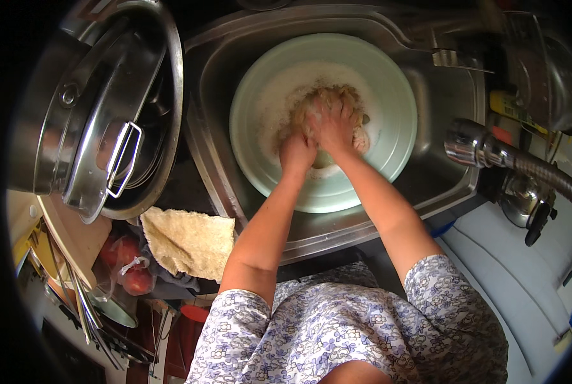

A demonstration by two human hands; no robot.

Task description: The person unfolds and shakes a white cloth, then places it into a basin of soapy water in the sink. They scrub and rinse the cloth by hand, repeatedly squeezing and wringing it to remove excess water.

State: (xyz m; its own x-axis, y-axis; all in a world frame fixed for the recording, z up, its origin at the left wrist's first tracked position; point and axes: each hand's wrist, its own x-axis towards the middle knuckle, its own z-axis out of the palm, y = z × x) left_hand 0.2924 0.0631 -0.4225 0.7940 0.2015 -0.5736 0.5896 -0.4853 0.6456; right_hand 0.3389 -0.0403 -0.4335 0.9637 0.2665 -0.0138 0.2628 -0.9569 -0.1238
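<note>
A pale green plastic basin [322, 204] sits in the stainless steel sink [439, 144] before me. Inside, whitish foam [271, 91] floats around a wet, tan, crumpled mass [350, 96] that looks like cloth, with a pinkish patch at its right. My left hand [298, 151] is curled at the near left of the mass, its fingertips hidden in the suds. Over the top of the mass lies my right hand [333, 120], its fingers spread and bent into it; whether they grip cannot be made out. The two hands touch or nearly touch at the thumbs.
Left of the sink stand stacked steel pans [166, 158] and a steel lid [94, 144] with a wire handle. A yellowish cloth [190, 242] lies near red fruit in a plastic bag [137, 281]. At the right, a flexible faucet head [468, 144] reaches over the sink rim.
</note>
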